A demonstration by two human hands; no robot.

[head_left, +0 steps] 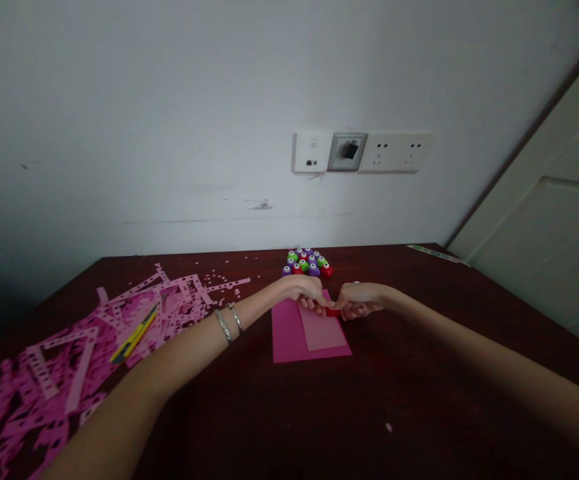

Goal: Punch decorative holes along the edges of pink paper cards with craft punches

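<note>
My left hand (309, 292) and my right hand (360, 300) meet over the sheets, fingers curled and closed on a small red craft punch (332, 312) between them. Most of the punch is hidden by my fingers. Beneath them lies a light pink sheet (323, 333), on top of a larger, deeper pink sheet (285, 343). Just beyond my hands sits a cluster of small red, green and purple punches (303, 264) with white eye-like tops. A bit of something white shows behind my right hand, too small to make out.
A heap of pink paper strips (82, 367) with punched holes covers the left of the dark table (319, 420). A yellow utility knife (135, 335) lies on it. Small paper bits are scattered near the heap. Behind stands a wall with sockets (392, 152); a patterned strip (438, 255) lies back right.
</note>
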